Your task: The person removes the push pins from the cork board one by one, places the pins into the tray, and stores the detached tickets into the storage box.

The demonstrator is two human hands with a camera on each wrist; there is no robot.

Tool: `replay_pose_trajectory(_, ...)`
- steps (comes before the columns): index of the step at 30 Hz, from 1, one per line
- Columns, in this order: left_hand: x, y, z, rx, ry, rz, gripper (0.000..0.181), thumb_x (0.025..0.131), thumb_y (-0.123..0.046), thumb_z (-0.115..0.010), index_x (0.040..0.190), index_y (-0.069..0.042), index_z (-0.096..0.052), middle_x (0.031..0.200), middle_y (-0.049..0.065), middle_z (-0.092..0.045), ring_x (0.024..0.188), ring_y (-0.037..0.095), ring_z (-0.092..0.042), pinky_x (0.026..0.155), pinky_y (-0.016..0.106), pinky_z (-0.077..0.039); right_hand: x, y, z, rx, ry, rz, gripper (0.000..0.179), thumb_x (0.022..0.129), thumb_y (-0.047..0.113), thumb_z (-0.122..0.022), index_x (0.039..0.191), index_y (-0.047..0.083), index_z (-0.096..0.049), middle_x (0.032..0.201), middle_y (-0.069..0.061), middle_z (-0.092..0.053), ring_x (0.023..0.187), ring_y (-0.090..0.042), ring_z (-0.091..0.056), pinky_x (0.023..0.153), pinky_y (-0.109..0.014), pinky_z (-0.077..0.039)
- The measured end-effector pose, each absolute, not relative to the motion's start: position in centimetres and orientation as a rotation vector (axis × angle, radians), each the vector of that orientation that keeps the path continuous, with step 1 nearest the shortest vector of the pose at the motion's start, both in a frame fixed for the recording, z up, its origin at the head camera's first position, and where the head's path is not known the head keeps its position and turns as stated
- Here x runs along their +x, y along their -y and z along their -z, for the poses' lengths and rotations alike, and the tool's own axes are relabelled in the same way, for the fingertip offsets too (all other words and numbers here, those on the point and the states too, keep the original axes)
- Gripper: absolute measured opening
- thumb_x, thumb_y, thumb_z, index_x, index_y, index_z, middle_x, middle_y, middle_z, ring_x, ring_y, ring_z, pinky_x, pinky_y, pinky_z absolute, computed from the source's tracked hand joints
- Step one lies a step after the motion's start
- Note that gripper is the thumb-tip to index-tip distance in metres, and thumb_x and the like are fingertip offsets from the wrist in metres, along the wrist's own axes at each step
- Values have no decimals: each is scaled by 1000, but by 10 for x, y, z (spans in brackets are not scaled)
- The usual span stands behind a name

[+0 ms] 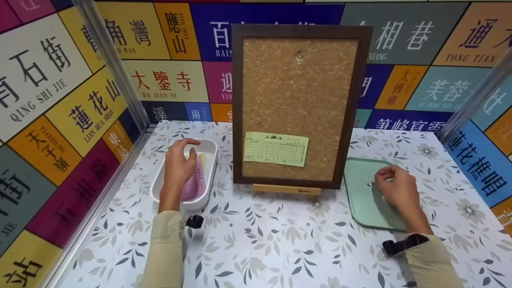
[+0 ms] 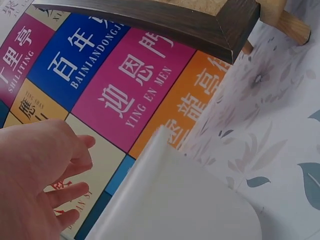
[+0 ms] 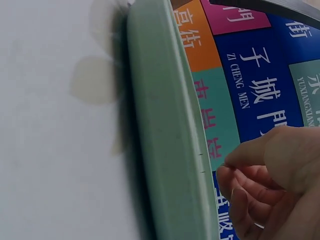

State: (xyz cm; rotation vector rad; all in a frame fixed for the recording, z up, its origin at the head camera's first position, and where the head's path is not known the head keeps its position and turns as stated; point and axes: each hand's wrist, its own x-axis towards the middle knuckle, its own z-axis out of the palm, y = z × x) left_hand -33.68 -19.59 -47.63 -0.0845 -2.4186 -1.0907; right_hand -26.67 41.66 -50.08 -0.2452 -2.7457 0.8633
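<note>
My left hand (image 1: pixel 179 163) hovers over a white plastic basin (image 1: pixel 213 154), its fingers loosely bent with nothing between them. In the basin lie a pink paper slip (image 1: pixel 195 188) and a yellowish one (image 1: pixel 203 161). Over the green tray (image 1: pixel 362 208) is my right hand (image 1: pixel 400 190); its thumb and index finger meet at the tips, beside small shiny pins (image 1: pixel 369 184). One pin seems pinched there, though it is tiny and hard to make out. In the right wrist view, the hand (image 3: pixel 272 182) shows beyond the tray's rim (image 3: pixel 167 120).
Between the hands, a dark-framed corkboard (image 1: pixel 304 100) stands on a wooden easel (image 1: pixel 286 189). A pale green printed slip (image 1: pixel 276 149) is on its lower part, and a shiny pin cluster (image 1: pixel 299 55) near its top. A leaf-patterned cloth (image 1: pixel 256 240) covers the table; walls with printed signs enclose it.
</note>
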Motion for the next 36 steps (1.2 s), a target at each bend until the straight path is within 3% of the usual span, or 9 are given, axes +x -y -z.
replay_pose_trajectory(15,-330,184,457,-109,2440,1103,25,103,-5,-61,119,-14,-78,133,11,-75,136,32,-64,121,51,-44,-268,-403,492,-267,2591,-899,23,100,26,-69,113,10,-78,106,-13,-81,68,15,-56,65,-10,-43)
replay_pose_trajectory(26,-323,171,441,-201,2412,1155,24,104,-7,-62,120,-15,-78,129,7,-77,130,29,-67,119,48,-47,-259,-380,476,-233,2455,-967,16,93,17,-72,107,15,-79,95,-5,-79,69,2,-67,63,-12,-47)
replay_pose_trajectory(36,-315,162,426,-276,2399,1183,24,105,-8,-61,121,-16,-77,127,3,-78,128,26,-68,118,48,-49,-255,-349,460,-67,2380,-960,17,90,10,-71,103,14,-80,88,-4,-76,73,4,-63,66,-11,-44)
